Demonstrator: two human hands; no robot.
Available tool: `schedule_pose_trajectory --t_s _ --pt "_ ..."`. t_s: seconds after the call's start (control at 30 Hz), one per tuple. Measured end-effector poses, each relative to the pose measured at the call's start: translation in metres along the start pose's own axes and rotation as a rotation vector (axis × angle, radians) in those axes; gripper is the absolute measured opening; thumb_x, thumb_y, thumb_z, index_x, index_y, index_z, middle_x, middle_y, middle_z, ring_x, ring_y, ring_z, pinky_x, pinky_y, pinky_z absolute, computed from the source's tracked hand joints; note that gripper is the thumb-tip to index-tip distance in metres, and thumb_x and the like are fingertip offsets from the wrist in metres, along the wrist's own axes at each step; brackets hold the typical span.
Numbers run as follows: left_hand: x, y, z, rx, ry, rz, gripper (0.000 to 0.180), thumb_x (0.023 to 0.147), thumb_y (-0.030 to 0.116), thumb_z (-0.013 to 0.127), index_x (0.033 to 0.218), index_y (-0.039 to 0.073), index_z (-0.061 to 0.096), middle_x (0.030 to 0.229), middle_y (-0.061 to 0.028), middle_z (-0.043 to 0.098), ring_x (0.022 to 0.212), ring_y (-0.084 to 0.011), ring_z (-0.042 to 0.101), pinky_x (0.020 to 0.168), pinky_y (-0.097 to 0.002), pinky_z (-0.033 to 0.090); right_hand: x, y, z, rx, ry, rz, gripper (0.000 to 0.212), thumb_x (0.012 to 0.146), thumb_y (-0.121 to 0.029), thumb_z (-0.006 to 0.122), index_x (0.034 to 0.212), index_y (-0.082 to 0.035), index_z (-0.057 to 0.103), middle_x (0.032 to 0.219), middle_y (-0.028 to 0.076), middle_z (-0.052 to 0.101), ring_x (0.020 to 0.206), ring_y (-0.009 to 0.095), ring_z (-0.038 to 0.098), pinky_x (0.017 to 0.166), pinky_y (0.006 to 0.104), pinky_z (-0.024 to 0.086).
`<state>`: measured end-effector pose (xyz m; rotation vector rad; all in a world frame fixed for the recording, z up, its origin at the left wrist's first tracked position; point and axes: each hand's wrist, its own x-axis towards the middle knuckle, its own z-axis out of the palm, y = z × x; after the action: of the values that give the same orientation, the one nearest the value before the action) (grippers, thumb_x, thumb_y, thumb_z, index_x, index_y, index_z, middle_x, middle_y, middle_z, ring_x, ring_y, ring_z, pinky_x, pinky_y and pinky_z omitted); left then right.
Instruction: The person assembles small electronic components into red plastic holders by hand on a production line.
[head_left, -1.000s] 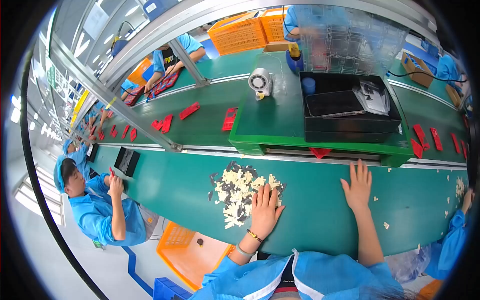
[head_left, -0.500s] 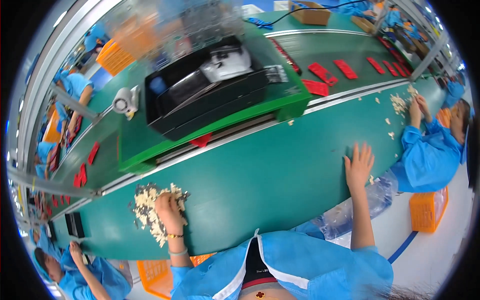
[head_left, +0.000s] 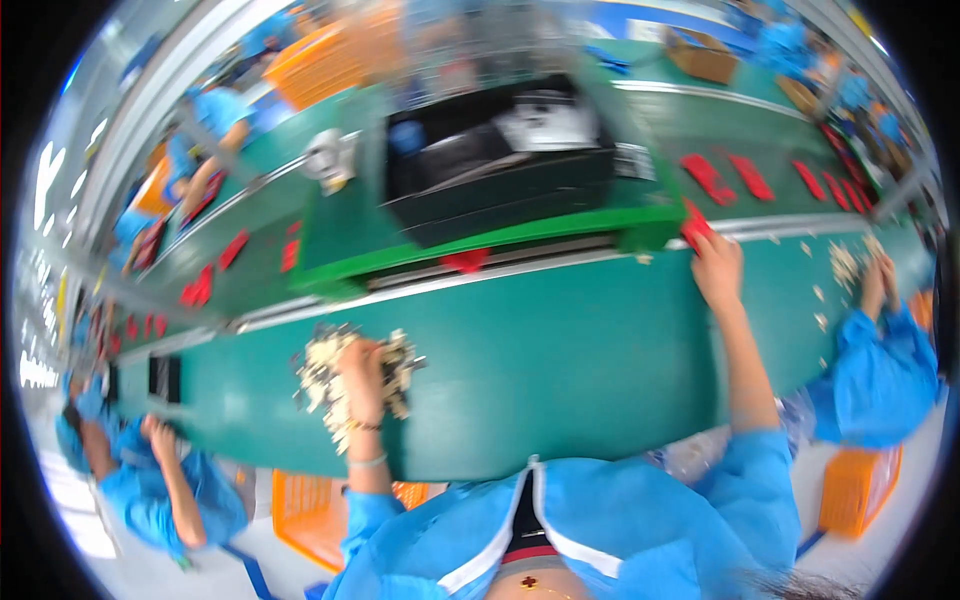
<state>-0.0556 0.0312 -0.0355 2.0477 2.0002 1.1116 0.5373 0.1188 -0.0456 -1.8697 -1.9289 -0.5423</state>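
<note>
My left hand (head_left: 362,378) is over a heap of small cream and dark grey pieces (head_left: 325,362) on the green table. Its fingers curl down into the heap, so what they pinch is hidden. With the arm stretched forward, my right hand (head_left: 718,270) is at the rail beside the belt, fingers closed on a red flat piece (head_left: 692,222). Only the top of that piece shows above the fingers. More red flat pieces (head_left: 750,177) lie on the belt just beyond it.
A black open box (head_left: 500,195) with bags stands on a green raised shelf (head_left: 500,238) ahead. Co-workers in blue sit left and right (head_left: 870,375). A second scatter of cream pieces (head_left: 845,265) lies by the right one. An orange crate (head_left: 310,510) is below the table edge.
My right hand has moved forward from the tabletop to the belt's rail and taken hold of a red flat piece. My left hand stays at the heap. The whole view has shifted.
</note>
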Motion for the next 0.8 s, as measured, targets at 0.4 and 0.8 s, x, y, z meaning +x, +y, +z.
schedule_pose_trajectory --t_s 0.4,0.8 --pt "0.009 0.023 -0.001 -0.275 -0.016 -0.032 0.010 0.083 0.002 0.064 0.093 0.001 0.063 0.084 -0.0157 0.065 0.076 -0.0307 0.064 0.067 -0.0365 0.050 -0.109 -0.233 -0.089 0.533 -0.132 -0.343 0.034 0.072 -0.005 0.068 0.106 -0.008 0.064 0.101 0.008 0.057 0.094 0.028 0.054 0.083 0.0404 0.042" --pt "-0.014 0.029 -0.012 -0.083 -0.255 -0.170 0.046 0.084 -0.007 0.054 0.128 0.002 0.047 0.123 -0.0216 0.049 0.098 -0.0408 0.058 0.081 -0.0418 0.050 -0.064 -0.290 -0.093 1.032 -0.286 -0.376 0.019 0.076 -0.004 0.070 0.095 -0.003 0.067 0.088 0.010 0.064 0.074 0.026 0.061 0.062 0.0342 0.049"
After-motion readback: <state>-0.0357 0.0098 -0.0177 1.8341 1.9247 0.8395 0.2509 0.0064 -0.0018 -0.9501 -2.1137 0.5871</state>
